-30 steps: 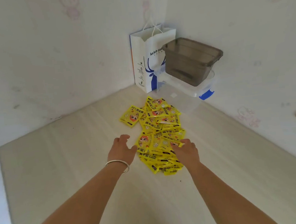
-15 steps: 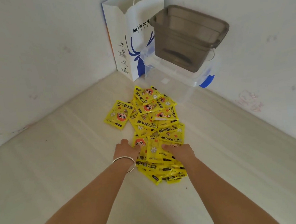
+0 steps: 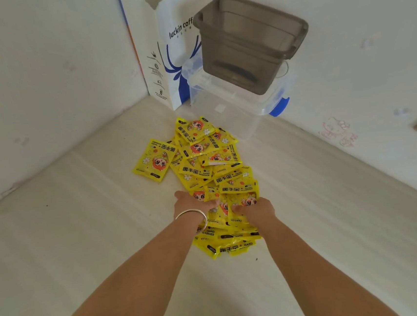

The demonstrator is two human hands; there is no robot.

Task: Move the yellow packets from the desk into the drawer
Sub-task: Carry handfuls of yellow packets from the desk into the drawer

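A heap of several yellow hand-warmer packets (image 3: 203, 168) lies on the pale desk top (image 3: 82, 233), stretching from near the corner toward me. My left hand (image 3: 190, 203), with a silver bangle on the wrist, rests on the heap's near left side with fingers curled among the packets. My right hand (image 3: 257, 210) presses on the near right side, its fingers closing on a packet with a cartoon face (image 3: 244, 201). No drawer is in view.
A white and blue paper bag (image 3: 163, 47) stands in the far corner. Beside it a dark translucent bin (image 3: 249, 41) sits on a clear lidded box (image 3: 235, 104) with a blue clip. Walls border the desk at the back and right.
Both hands have moved forward from the heap's near edge onto the packets, fingers closing into them. The camera has dropped closer to the desk.
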